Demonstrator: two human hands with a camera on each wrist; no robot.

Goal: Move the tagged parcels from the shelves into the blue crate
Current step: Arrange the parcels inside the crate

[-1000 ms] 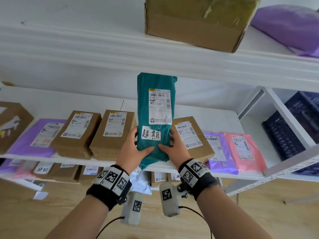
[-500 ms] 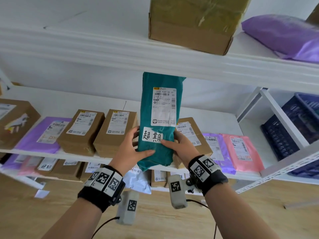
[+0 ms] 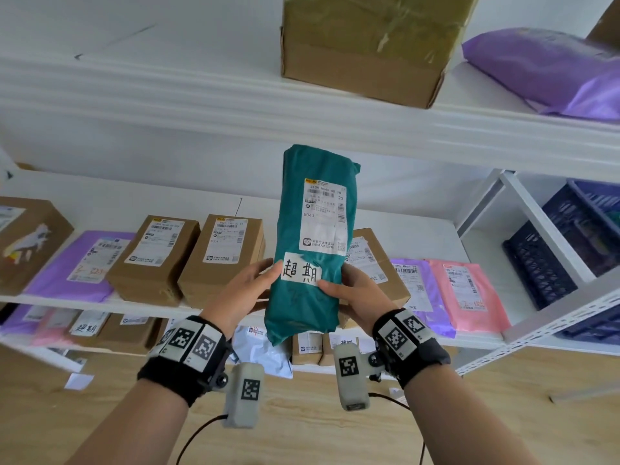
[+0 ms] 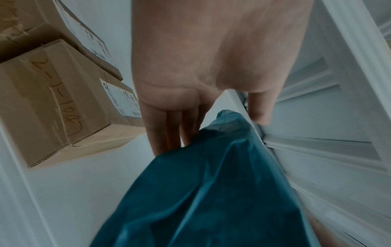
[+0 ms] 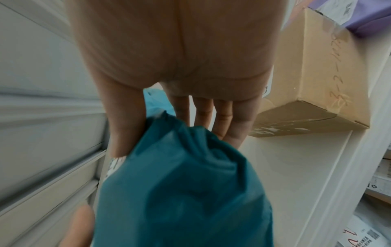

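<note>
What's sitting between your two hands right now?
The teal parcel, upright with its handwritten tag facing you; left hand and right hand hold its sides. Head view shows it.

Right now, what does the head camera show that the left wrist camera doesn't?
Only the head view shows the parcel's white handwritten tag, its shipping label, the right hand and the blue crate. Only the left wrist view shows orange writing on a cardboard box. Both show the left hand gripping the teal parcel.
</note>
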